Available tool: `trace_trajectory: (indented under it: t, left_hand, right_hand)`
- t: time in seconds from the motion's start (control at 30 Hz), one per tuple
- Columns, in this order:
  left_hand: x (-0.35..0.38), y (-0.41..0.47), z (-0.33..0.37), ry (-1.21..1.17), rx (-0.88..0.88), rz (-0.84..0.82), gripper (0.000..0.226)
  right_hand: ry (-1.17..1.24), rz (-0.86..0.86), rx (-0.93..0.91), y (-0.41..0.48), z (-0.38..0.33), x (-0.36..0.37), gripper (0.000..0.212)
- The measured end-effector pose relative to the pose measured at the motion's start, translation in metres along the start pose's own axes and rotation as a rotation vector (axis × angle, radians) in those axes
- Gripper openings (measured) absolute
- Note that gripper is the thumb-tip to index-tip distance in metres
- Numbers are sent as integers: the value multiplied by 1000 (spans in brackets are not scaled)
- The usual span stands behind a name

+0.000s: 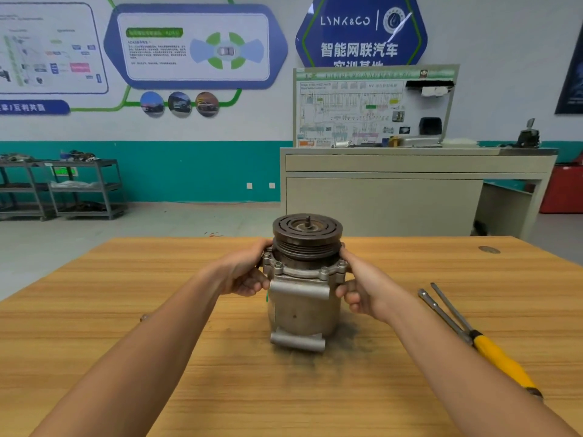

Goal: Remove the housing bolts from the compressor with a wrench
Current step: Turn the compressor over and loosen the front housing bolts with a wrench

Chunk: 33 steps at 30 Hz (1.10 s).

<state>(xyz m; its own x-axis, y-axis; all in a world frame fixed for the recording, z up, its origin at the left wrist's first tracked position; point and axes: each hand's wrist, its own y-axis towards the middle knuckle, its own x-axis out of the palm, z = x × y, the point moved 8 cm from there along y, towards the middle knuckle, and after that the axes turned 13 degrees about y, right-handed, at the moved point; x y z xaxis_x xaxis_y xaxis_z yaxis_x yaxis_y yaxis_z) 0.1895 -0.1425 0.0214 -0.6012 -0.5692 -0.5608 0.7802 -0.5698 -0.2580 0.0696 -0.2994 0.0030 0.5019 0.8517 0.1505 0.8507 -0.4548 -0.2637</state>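
A grey metal compressor (301, 313) stands upright in the middle of the wooden table (220, 389), its dark pulley (307, 234) on top. Housing bolts (278, 265) sit in the flange below the pulley. My left hand (244, 272) grips the flange on the left side, fingers curled round it. My right hand (362, 288) grips the right side of the same flange. A yellow-handled wrench (492, 348) with two steel shafts lies on the table to the right, apart from both hands.
Dark grime marks the table around the compressor's base. Beyond the table stand a beige workbench (410, 184) with a display board and, at far left, grey metal shelf carts (63, 190). A red cabinet (564, 187) is at far right.
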Motion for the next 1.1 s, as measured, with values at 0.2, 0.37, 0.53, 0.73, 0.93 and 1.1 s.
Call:
trace_trajectory:
  t: [0.2,0.37,0.53,0.73,0.93,1.1]
  left_hand:
    - [0,8,-3,13,-14,68,55]
    - [-1,11,-3,25,-25,80,54]
    - [-3,18,-5,-14,-30,86,54]
    - [-3,9,-11,-24,-29,131,54]
    - [-6,-8,-11,11,3,168,54]
    - [4,-19,-20,-81,-57,198,56]
  right_hand:
    - [-12,50,-49,12,-4,-1,41]
    - [-34,111,-119,5,-6,-4,31]
    - [17,137,-131,-5,-6,-3,25]
    - [43,105,-101,-8,-6,1,28]
    - [-75,96,-178,-17,-4,0,38]
    - [-194,123,-221,-18,3,-8,55]
